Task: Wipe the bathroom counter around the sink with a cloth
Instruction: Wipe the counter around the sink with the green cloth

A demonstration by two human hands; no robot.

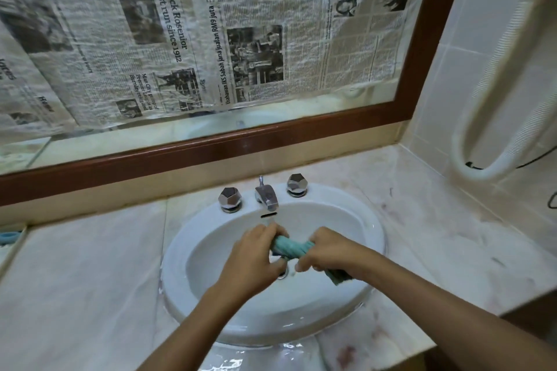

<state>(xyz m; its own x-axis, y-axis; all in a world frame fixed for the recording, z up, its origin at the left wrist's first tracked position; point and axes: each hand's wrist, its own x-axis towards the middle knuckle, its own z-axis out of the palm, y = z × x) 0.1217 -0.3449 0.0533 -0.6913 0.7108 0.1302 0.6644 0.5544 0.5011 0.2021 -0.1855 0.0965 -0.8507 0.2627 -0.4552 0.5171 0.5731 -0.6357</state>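
Over the middle of the sink (193, 238), the left hand (256, 253) and the right hand (324, 251) each squeeze one end of the twisted green cloth (291, 247), which stretches sideways between them, well off the counter (84, 265).

Dim, even indoor light; wet glare on the near tabletop (229, 363); wide-angle distortion bows the mirror frame (211, 144); focus soft.

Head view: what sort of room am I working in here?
A bathroom, most likely. A white sink is set into a marble-look counter, with a chrome tap and two knobs behind the basin. A wood-framed mirror, mostly covered with newspaper, runs along the wall above.
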